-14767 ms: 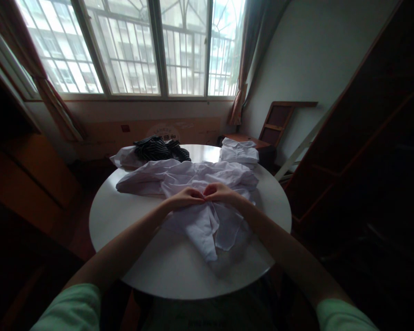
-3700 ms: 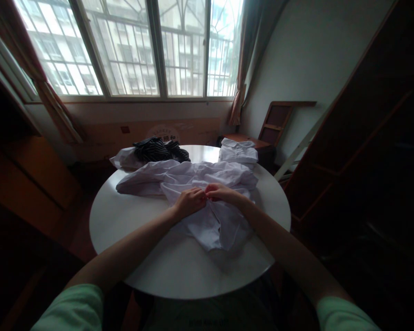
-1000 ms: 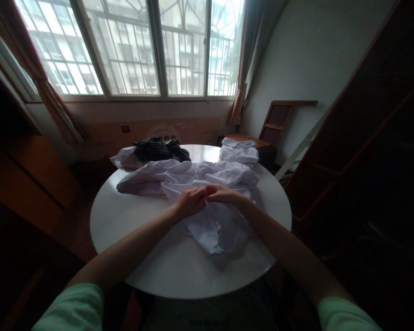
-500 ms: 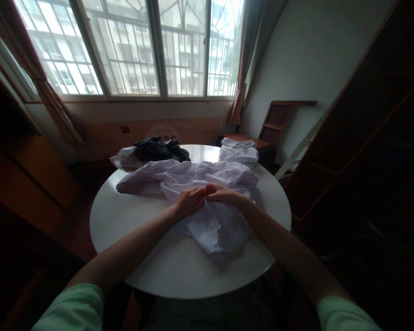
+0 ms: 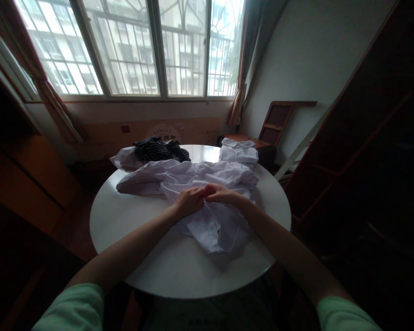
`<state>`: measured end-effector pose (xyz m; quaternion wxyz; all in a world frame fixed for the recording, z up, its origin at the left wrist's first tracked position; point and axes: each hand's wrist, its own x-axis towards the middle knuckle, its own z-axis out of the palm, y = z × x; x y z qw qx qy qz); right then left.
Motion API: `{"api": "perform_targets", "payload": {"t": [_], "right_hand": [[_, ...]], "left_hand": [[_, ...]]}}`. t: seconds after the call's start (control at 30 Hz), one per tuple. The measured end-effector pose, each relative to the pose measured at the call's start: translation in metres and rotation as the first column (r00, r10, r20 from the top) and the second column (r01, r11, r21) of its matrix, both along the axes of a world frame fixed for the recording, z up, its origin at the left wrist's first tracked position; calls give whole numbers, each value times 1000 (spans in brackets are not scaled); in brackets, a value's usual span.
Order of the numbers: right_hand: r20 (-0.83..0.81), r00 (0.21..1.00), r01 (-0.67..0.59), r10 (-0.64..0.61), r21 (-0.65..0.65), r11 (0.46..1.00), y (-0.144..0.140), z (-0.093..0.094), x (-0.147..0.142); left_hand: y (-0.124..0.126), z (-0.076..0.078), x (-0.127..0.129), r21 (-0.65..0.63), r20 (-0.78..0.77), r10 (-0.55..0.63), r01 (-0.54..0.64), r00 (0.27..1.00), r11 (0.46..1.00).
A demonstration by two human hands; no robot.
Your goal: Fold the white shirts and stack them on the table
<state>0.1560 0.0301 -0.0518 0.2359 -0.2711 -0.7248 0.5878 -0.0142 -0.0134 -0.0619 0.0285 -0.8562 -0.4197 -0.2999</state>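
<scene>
A white shirt (image 5: pixel 217 225) lies rumpled across the middle of the round table, its near end hanging toward me with a slit opening in it. My left hand (image 5: pixel 189 200) is closed on the shirt's fabric near its centre. Right against it, my right hand (image 5: pixel 222 193) pinches the same cloth, and the fingertips of both hands meet. The hands cover the bit of fabric between them, so I cannot see the detail there. One part of the shirt (image 5: pixel 141 179) stretches out to the left.
The round white table (image 5: pixel 124 230) carries a dark striped garment (image 5: pixel 160 149) on white cloth at the back left. Folded white shirts (image 5: pixel 238 151) are stacked at the back right. Behind stand a wooden chair (image 5: pixel 276 120) and a flat cardboard box (image 5: pixel 138 131) under the window.
</scene>
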Motion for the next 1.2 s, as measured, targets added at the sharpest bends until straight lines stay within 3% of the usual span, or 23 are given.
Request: {"api": "perform_targets", "payload": {"t": [0.2,0.67,1.2], "right_hand": [[34,998,53,-54,37,998,2,-1,0],[64,997,46,-51,81,996,4,1,1],[64,997,43,-46,54,998,4,-1,0]], "left_hand": [[2,-2,-3,-3,7,-29,29,1000,1000],[6,-6,-6,-22,13,-42,42,999,999],[0,1,-1,-22,-57,65,-67,996,998]]}}
